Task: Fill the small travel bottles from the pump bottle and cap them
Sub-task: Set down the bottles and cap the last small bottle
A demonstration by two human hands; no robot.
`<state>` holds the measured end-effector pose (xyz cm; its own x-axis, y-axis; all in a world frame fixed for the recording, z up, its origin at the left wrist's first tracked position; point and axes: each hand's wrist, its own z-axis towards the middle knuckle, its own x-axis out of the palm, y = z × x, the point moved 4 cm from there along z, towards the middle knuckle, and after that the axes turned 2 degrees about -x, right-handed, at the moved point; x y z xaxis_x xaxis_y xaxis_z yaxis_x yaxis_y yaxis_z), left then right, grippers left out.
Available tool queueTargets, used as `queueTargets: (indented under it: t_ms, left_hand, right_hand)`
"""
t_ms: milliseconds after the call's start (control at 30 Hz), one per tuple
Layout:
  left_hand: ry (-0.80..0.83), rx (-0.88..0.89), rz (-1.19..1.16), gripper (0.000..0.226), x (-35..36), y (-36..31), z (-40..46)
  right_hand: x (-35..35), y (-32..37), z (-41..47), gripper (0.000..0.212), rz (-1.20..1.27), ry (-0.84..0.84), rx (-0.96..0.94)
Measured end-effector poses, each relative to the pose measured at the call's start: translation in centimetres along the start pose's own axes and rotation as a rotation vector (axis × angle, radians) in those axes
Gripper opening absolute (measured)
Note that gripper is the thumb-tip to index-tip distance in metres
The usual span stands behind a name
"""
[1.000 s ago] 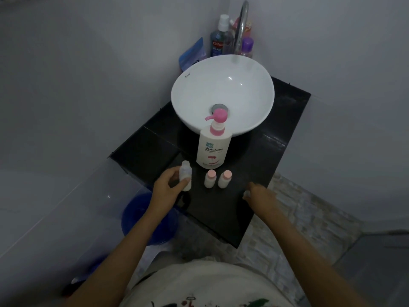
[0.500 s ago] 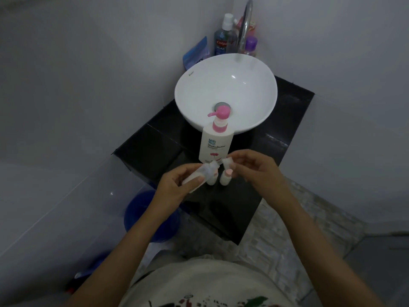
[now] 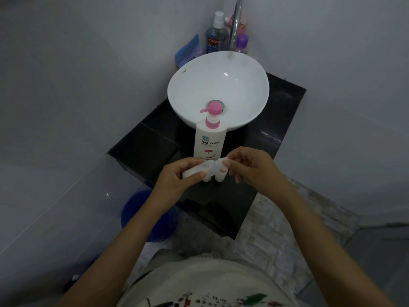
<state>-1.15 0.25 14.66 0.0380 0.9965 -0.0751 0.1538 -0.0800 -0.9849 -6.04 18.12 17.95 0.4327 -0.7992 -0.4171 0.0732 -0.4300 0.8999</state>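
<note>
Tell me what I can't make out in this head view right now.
- Small bottle mouth: covered by the left hand and right hand; cap on or off unclear.
- Two bottles on the counter: tops hidden behind the hands.
- Fill levels: too dim.

Dim, seemingly grey walls

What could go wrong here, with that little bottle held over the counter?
The left hand holds the small bottle tilted almost flat while the right hand works its cap; if it is full, contents might spill. The hands hover right over two capped travel bottles on the counter, which could get knocked over.
</note>
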Motion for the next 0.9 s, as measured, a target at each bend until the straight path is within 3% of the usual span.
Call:
queueTargets:
  t_ms: [167,500,700,833,900]
  left_hand:
    - [0.000,-0.021,-0.001,0.028,-0.5,-0.2,0.2]
    - [-0.013,-0.035,-0.043,0.027,-0.5,-0.5,-0.2]
    - [-0.008,-0.026,-0.031,0.026,-0.5,-0.6,-0.5]
    - [-0.005,-0.003,-0.020,0.026,-0.5,-0.9,-0.5]
    - [0.003,0.001,-0.023,0.026,-0.3,-1.1,-0.4]
  right_hand:
    - [-0.4,0.4,-0.4,0.024,-0.041,0.022,-0.103]
    - [-1.0,1.4,-0.8,0.028,-0.074,0.009,-0.236]
    - [-0.5,1.5,-1.0,0.029,-0.046,0.015,-0.199]
    - [0.1,1.3,-1.0,0.005,-0.033,-0.020,-0.063]
    - [0.4,1.1,-0.9,0.023,-0.069,-0.065,-0.020]
